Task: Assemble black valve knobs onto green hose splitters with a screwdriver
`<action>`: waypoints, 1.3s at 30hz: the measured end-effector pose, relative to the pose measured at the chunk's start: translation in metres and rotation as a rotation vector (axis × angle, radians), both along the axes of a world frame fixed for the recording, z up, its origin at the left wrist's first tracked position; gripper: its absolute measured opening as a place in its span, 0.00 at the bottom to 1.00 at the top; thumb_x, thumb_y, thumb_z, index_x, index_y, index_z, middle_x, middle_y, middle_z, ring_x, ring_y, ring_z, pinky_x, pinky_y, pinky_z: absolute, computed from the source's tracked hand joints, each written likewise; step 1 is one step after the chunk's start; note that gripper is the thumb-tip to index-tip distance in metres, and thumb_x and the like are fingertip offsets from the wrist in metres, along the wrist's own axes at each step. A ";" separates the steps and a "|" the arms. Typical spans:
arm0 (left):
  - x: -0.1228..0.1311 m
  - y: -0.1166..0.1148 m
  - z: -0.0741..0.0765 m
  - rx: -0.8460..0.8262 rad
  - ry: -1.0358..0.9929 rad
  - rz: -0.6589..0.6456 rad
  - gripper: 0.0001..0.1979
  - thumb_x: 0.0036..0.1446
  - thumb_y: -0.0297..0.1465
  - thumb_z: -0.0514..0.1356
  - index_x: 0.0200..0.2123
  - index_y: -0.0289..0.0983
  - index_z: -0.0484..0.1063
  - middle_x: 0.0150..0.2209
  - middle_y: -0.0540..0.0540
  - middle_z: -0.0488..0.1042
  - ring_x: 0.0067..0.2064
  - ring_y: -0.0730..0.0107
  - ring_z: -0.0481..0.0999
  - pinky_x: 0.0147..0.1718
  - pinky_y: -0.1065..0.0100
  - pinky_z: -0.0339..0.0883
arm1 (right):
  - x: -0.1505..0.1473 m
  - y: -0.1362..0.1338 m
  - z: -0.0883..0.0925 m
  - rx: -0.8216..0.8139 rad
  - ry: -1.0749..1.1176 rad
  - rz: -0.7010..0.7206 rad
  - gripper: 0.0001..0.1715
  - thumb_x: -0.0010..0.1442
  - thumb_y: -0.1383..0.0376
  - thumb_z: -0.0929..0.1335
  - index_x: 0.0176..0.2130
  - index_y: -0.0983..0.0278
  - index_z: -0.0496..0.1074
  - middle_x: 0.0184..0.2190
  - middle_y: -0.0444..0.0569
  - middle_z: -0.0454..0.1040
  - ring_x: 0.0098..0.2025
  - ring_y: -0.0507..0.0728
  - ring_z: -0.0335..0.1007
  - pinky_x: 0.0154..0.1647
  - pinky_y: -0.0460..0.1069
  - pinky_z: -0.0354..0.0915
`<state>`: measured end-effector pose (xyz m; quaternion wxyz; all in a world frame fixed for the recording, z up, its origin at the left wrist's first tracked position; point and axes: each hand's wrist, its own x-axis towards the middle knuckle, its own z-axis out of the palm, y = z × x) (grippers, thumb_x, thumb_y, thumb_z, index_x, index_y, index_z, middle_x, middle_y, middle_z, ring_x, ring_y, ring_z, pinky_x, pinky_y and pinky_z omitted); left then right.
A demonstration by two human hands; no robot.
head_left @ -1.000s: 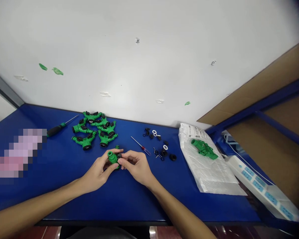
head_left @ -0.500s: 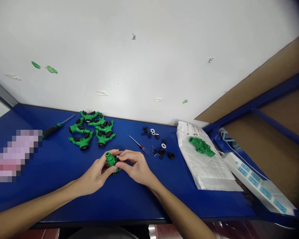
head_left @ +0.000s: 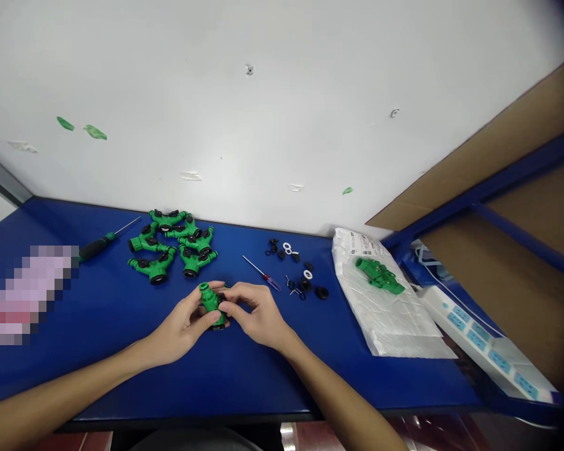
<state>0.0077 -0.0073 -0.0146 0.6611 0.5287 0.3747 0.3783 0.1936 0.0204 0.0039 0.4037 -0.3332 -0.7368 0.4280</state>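
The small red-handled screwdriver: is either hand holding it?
No, the screwdriver lies on the blue table, apart from the left hand and right hand.

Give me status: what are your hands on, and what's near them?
Left hand and right hand both on green plastic hose fitting. Red-handled screwdriver nearby, apart from hands, on blue workbench.

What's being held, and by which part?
A green plastic hose connector, in both hands: the left hand wraps its green body, the right hand pinches its side at the black fitting.
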 end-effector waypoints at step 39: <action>0.004 -0.003 0.002 -0.023 -0.057 -0.017 0.27 0.62 0.39 0.58 0.61 0.39 0.56 0.50 0.40 0.73 0.43 0.61 0.79 0.47 0.56 0.72 | 0.006 0.003 0.003 0.090 0.012 0.093 0.09 0.63 0.67 0.69 0.43 0.62 0.78 0.36 0.52 0.77 0.37 0.55 0.75 0.39 0.50 0.71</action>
